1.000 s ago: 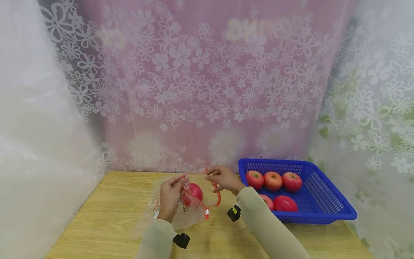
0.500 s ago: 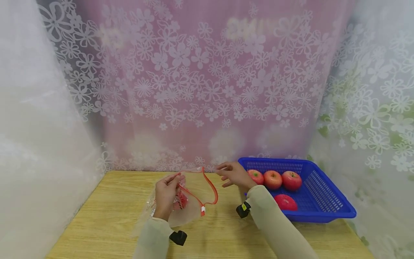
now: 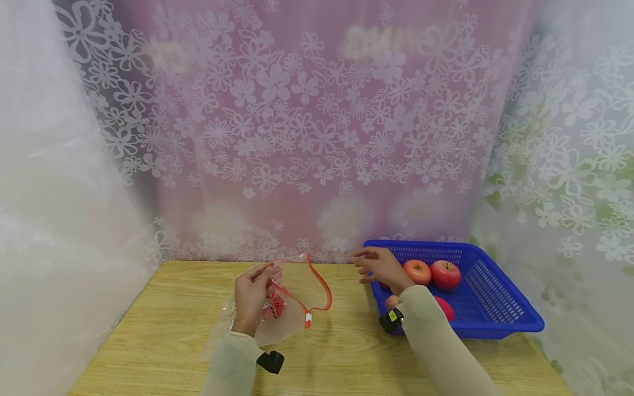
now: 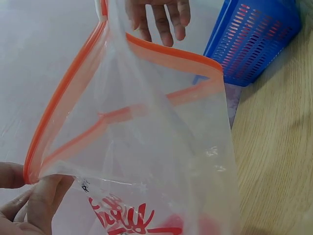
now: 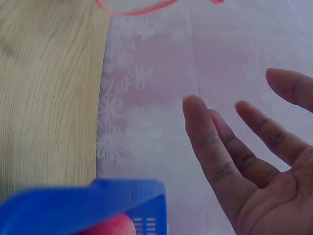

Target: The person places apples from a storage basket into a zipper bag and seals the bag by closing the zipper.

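A clear zip bag [image 3: 292, 327] with an orange-red closure stands on the table, its mouth gaping. My left hand [image 3: 251, 297] pinches the near rim between thumb and fingers; the left wrist view shows this pinch on the orange strip [image 4: 58, 103]. Through the plastic a red apple [image 3: 274, 306] shows inside the bag, mostly hidden by the hand and print. My right hand [image 3: 383, 269] is over the left edge of the blue basket [image 3: 510, 331], holding nothing, fingers spread and slightly bent. Apples [image 3: 417, 273] lie in the basket, some partly behind the right hand and sleeve.
The wooden table [image 3: 163, 324] backs onto a pink floral curtain [image 3: 317, 137]. Pale sheets [image 3: 54, 198] hang at both sides. In the right wrist view, the basket's rim [image 5: 49, 205] lies close below the hand.
My right hand has let go of the bag's far rim and moved right to the basket. My left hand has shifted slightly left with the bag, whose mouth stays open.
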Demonstrator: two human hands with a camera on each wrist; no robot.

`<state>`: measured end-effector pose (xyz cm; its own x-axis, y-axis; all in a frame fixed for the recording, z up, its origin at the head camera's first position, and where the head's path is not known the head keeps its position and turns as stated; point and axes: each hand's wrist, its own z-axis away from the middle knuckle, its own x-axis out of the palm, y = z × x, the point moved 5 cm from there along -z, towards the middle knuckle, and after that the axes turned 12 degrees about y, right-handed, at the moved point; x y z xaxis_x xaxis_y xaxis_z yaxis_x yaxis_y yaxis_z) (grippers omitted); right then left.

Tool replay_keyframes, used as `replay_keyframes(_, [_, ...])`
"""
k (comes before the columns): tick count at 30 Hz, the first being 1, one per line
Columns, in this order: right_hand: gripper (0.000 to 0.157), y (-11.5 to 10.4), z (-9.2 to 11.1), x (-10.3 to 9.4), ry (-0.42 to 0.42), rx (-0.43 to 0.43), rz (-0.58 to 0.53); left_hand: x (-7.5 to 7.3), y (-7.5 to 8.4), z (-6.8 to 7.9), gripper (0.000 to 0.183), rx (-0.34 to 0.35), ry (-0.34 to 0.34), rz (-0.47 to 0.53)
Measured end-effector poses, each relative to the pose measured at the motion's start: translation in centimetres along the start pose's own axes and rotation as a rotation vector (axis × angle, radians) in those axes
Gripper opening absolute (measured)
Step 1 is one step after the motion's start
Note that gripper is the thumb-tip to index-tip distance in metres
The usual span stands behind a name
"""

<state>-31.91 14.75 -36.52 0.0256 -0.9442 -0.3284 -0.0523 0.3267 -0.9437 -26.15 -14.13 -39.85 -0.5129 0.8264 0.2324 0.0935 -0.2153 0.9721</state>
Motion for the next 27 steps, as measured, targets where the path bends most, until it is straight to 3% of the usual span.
replay_keyframes(9, [0.041, 1.0, -0.3, -2.1, 0.053, -0.022, 0.033, -0.1, 0.1, 0.1, 0.028, 0.004, -0.013, 0.003])
replay_keyframes(16, [0.046, 2.2, 0.2, -4.3, 0.093, 0.039, 0.068, -0.2, 0.0, 0.0, 0.026, 0.013, -0.013, 0.009])
replay_keyframes(22, [0.045, 3.8, 0.5, -5.7, 0.110, 0.087, 0.010, -0.3, -0.2, -0.2, 0.027, 0.002, -0.002, -0.011])
replay_keyframes(27, [0.046, 4.7, 0.8, -6.5, 0.094, 0.075, -0.008, -0.3, -0.3, -0.1, 0.029, 0.001, -0.006, -0.020])
